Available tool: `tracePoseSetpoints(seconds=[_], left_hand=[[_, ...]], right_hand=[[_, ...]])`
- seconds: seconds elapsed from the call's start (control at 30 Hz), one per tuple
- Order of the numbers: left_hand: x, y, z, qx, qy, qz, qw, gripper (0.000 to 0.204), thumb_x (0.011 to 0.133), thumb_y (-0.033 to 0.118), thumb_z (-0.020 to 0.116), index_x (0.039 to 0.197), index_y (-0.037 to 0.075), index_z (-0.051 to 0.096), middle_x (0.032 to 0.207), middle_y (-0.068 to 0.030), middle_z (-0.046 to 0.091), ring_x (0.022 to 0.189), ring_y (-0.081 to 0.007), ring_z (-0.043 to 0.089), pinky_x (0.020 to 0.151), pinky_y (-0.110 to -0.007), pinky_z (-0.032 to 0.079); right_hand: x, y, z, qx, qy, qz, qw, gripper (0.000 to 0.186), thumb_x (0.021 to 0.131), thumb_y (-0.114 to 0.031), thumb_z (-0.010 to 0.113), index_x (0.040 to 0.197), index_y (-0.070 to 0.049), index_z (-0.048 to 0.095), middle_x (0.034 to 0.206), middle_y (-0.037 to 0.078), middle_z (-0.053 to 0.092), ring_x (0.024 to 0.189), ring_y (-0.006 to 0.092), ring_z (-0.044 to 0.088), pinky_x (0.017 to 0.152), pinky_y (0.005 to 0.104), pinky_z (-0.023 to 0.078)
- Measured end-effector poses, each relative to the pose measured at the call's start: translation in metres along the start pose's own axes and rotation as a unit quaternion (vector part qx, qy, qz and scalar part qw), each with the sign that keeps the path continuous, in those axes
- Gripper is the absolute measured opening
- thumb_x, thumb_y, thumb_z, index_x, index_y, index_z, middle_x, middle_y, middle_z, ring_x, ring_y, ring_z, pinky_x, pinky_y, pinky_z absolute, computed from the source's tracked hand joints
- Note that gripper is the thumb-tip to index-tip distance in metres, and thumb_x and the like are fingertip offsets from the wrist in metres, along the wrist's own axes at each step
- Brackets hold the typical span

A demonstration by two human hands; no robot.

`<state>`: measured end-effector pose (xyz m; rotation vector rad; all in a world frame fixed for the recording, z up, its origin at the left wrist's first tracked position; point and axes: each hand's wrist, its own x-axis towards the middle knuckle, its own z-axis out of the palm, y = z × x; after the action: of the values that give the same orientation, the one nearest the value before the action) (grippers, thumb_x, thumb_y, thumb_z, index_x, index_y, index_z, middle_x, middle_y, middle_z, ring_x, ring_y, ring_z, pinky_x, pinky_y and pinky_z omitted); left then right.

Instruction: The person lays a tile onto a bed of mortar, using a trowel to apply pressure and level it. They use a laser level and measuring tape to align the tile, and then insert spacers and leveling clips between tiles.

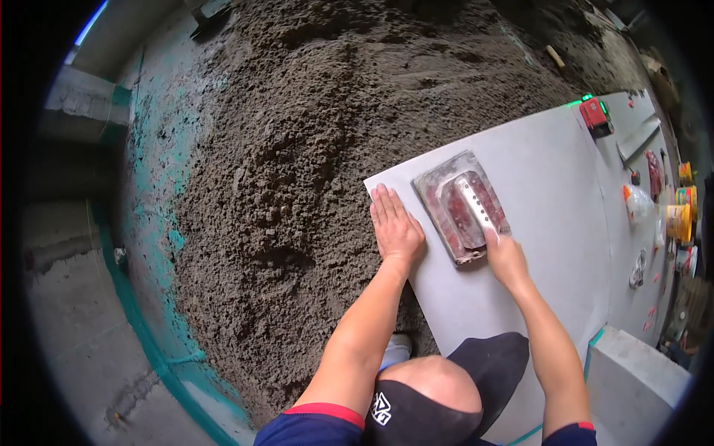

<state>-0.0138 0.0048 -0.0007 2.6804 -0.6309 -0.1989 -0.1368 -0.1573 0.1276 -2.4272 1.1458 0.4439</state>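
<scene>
My left hand [398, 229] lies flat along the left edge of a large pale grey floor tile [550, 171], fingers stretched out toward its far corner. My right hand [507, 260] is closed round the near end of the handle of a rectangular hand float [448, 212]. This worn tool has a reddish-brown plate, mortar-stained edges and a metal handle with a row of holes. It rests on the tile, just right of my left hand. Coarse, damp-looking grey-brown mortar [297, 163] spreads left of and beyond the tile.
A red laser level [594, 113] with green light sits at the tile's far edge. Yellow buckets [678, 221], plastic bags [637, 201] and small red pieces lie at right. A low pale block [638, 372] stands near right. A teal-edged wall [74, 297] borders the left.
</scene>
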Motion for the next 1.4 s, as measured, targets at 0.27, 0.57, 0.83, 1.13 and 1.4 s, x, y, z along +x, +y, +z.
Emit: tracePoseSetpoints(seconds=[0.27,0.57,0.83,1.13,1.4], left_hand=[[-0.043,0.037,0.0,0.194,-0.063,0.019,0.979,0.071,0.091,0.03,0.034,0.149,-0.008,0.024,0.159,-0.0223,0.016,0.15,-0.0339,0.01,0.122,-0.043,0.003],[-0.007,0.063,-0.028,0.227,-0.103,0.002,0.968,0.076,0.1,0.047,0.024,0.152,-0.007,0.008,0.16,-0.0258,0.003,0.149,-0.0375,0.001,0.121,-0.046,0.002],[-0.005,0.019,-0.091,0.253,-0.128,0.104,0.953,0.068,0.101,0.049,0.032,0.145,-0.004,0.035,0.153,-0.0187,0.034,0.142,-0.0269,0.031,0.118,-0.047,0.016],[-0.052,0.051,-0.099,0.255,-0.149,0.048,0.954,0.065,0.099,0.042,0.038,0.146,-0.002,0.032,0.151,-0.0187,0.037,0.138,-0.0264,0.036,0.116,-0.046,0.022],[-0.072,0.053,-0.105,0.241,-0.166,0.002,0.956,0.063,0.099,0.037,0.044,0.148,0.0,0.03,0.149,-0.0187,0.04,0.134,-0.026,0.04,0.113,-0.045,0.027]], right_hand=[[-0.027,0.127,-0.037,0.058,-0.01,0.061,0.996,0.07,0.095,-0.065,0.036,0.095,-0.004,0.07,0.091,0.026,0.067,0.09,0.043,0.066,0.077,0.0487,0.051],[-0.31,0.385,0.051,0.478,0.068,0.342,0.806,0.052,0.097,-0.057,0.047,0.085,-0.009,0.063,0.062,-0.002,0.049,0.052,0.0114,0.046,0.047,0.0301,0.04],[-0.594,0.373,0.235,0.423,0.252,0.764,0.417,0.026,0.098,-0.028,0.052,0.089,-0.004,0.052,0.058,0.007,0.049,0.039,0.0205,0.047,0.034,0.0367,0.038],[-0.675,0.52,0.311,0.298,0.3,0.813,0.4,0.067,0.096,-0.026,0.059,0.151,-0.009,0.024,0.12,0.021,0.059,0.068,0.0281,0.063,0.056,0.0399,0.049],[-0.675,0.594,0.35,0.319,0.273,0.826,0.376,0.079,0.088,-0.032,0.064,0.153,-0.017,0.021,0.143,0.023,0.047,0.126,0.0417,0.049,0.103,0.0487,0.043]])
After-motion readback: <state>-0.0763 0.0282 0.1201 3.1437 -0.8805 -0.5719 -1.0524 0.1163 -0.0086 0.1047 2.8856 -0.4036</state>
